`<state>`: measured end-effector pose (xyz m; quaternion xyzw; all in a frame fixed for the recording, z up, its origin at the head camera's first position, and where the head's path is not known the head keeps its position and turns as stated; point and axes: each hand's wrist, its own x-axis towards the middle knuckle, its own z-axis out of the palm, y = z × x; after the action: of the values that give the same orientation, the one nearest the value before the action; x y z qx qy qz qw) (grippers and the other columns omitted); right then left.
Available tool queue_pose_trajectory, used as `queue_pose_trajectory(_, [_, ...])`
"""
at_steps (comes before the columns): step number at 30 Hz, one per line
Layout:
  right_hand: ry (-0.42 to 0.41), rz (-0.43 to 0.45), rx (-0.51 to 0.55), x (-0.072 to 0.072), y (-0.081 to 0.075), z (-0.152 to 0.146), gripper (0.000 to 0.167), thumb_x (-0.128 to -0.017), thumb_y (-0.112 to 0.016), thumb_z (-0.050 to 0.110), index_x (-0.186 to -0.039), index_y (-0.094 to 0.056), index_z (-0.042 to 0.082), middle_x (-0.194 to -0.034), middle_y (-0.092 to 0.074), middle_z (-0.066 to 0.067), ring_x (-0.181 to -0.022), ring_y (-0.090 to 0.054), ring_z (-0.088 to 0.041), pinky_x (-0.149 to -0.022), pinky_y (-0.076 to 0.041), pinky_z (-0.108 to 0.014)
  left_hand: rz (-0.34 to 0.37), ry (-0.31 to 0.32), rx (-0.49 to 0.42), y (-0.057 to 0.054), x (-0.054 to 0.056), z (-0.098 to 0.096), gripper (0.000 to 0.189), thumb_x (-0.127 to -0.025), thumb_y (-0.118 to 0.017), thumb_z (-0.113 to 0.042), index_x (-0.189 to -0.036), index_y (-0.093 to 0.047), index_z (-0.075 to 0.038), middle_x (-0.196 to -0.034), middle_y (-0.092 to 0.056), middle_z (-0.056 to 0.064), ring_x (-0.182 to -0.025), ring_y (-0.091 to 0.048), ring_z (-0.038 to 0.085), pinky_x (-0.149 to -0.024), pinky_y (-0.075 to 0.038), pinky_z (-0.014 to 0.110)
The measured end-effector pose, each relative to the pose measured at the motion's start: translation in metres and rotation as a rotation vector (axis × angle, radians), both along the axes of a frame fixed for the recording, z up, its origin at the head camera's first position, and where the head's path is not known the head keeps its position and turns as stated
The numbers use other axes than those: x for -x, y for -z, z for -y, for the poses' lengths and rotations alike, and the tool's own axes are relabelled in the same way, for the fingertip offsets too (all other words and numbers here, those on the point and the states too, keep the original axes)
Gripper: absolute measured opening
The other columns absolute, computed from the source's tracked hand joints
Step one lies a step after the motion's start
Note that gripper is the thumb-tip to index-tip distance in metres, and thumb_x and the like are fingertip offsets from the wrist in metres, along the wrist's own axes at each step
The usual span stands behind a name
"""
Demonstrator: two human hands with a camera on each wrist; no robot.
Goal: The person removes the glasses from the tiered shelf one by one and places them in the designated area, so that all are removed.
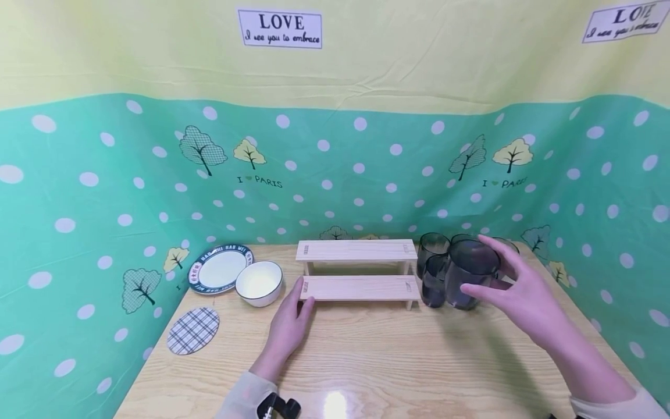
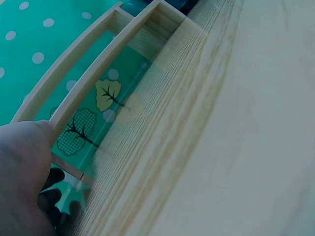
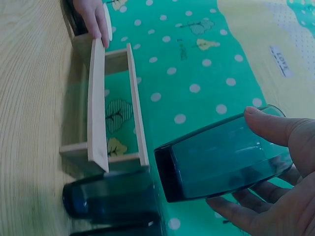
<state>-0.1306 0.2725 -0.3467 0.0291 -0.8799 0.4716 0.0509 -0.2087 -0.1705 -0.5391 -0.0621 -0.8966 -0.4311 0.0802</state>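
My right hand grips a dark, see-through glass tumbler by its sides, thumb on one side and fingers on the other. In the right wrist view the held tumbler is off the table. My left hand holds the left end of the front, lower step of a pale two-step wooden rack. Its thumb lies on the board's edge in the left wrist view, with the curled fingers partly hidden. Other dark tumblers stand right of the rack, partly covered by the held one.
Left of the rack sit a white bowl with a dark rim and a blue-rimmed plate. A checked round mat lies nearer on the wooden table. Green dotted cloth encloses the back and sides.
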Motion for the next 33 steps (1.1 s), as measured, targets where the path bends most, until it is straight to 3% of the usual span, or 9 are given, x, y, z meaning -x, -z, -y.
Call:
queue_pose_trajectory(5, [0.018,0.010,-0.001,-0.003,0.002,-0.013,0.105,-0.095,-0.091,0.037,-0.177,-0.025,0.038,-0.177,-0.030,-0.019,-0.144,-0.056,-0.042,-0.085,-0.057,-0.012,0.001,0.001,0.001,0.000,0.000,0.001,0.070,-0.118,-0.054,-0.038,-0.176,-0.027,-0.012,-0.174,-0.039,0.020,-0.160,-0.037,0.041,-0.131,-0.030,0.060])
queue_pose_trajectory(9, [0.039,0.020,-0.009,-0.005,0.003,-0.024,0.106,-0.097,-0.090,0.034,-0.178,-0.022,0.035,-0.173,-0.037,-0.026,-0.119,-0.071,-0.007,-0.082,-0.057,-0.013,0.002,0.000,0.003,0.000,-0.001,0.001,0.070,-0.118,-0.054,-0.037,-0.176,-0.027,-0.010,-0.174,-0.039,0.021,-0.160,-0.037,0.042,-0.131,-0.030,0.060])
queue_pose_trajectory(11, [0.057,0.024,-0.021,-0.007,0.004,-0.030,0.106,-0.097,-0.090,0.035,-0.178,-0.022,0.036,-0.170,-0.041,-0.029,-0.110,-0.062,0.012,-0.081,-0.057,-0.012,0.001,0.002,0.003,-0.001,0.000,0.000,0.070,-0.118,-0.054,-0.037,-0.176,-0.027,-0.009,-0.174,-0.039,0.021,-0.160,-0.037,0.042,-0.131,-0.030,0.060])
queue_pose_trajectory(12, [0.066,0.031,-0.027,-0.007,0.004,-0.034,0.106,-0.096,-0.090,0.036,-0.178,-0.021,0.038,-0.171,-0.039,-0.029,-0.111,-0.058,0.016,-0.081,-0.056,-0.010,0.000,0.002,0.003,-0.001,0.000,0.000,0.070,-0.118,-0.054,-0.037,-0.176,-0.027,-0.009,-0.174,-0.038,0.021,-0.160,-0.037,0.042,-0.131,-0.030,0.060])
queue_pose_trajectory(16, [0.096,0.040,-0.045,-0.008,0.009,-0.050,0.106,-0.096,-0.090,0.040,-0.176,-0.021,0.044,-0.169,-0.043,-0.022,-0.115,-0.051,0.016,-0.080,-0.054,-0.008,0.001,0.004,0.002,-0.002,-0.001,0.000,0.070,-0.118,-0.053,-0.038,-0.176,-0.027,-0.008,-0.174,-0.038,0.020,-0.160,-0.036,0.041,-0.131,-0.029,0.060])
queue_pose_trajectory(24, [0.150,0.012,-0.082,-0.006,0.026,-0.082,0.109,-0.098,-0.089,0.038,-0.179,-0.017,0.035,-0.140,-0.058,0.010,-0.115,-0.046,0.016,-0.076,-0.047,-0.006,0.007,-0.007,0.004,-0.002,0.000,0.000,0.069,-0.118,-0.053,-0.038,-0.176,-0.027,-0.010,-0.175,-0.037,0.019,-0.161,-0.036,0.041,-0.132,-0.028,0.060])
queue_pose_trajectory(27, [0.184,0.026,-0.117,-0.004,0.031,-0.091,0.110,-0.098,-0.088,0.042,-0.179,-0.014,0.031,-0.141,-0.058,0.007,-0.133,-0.053,-0.002,-0.073,-0.044,-0.006,0.012,-0.008,0.004,-0.002,0.000,0.000,0.070,-0.118,-0.053,-0.038,-0.176,-0.027,-0.010,-0.175,-0.038,0.018,-0.161,-0.035,0.040,-0.132,-0.028,0.060])
queue_pose_trajectory(30, [0.207,0.047,-0.140,-0.002,0.037,-0.098,0.113,-0.098,-0.087,0.046,-0.180,-0.012,0.029,-0.146,-0.057,-0.004,-0.147,-0.050,-0.036,-0.071,-0.043,-0.008,0.016,-0.007,0.001,-0.002,0.001,0.000,0.070,-0.118,-0.053,-0.039,-0.176,-0.026,-0.011,-0.175,-0.037,0.017,-0.161,-0.035,0.040,-0.132,-0.028,0.060])
queue_pose_trajectory(33, [0.209,0.059,-0.125,0.000,0.044,-0.103,0.113,-0.099,-0.086,0.045,-0.180,-0.009,0.029,-0.158,-0.051,-0.021,-0.149,-0.041,-0.056,-0.099,-0.056,-0.031,0.019,-0.005,0.000,-0.001,0.001,0.000,0.070,-0.118,-0.053,-0.039,-0.177,-0.025,-0.012,-0.176,-0.037,0.017,-0.162,-0.035,0.039,-0.132,-0.028,0.059])
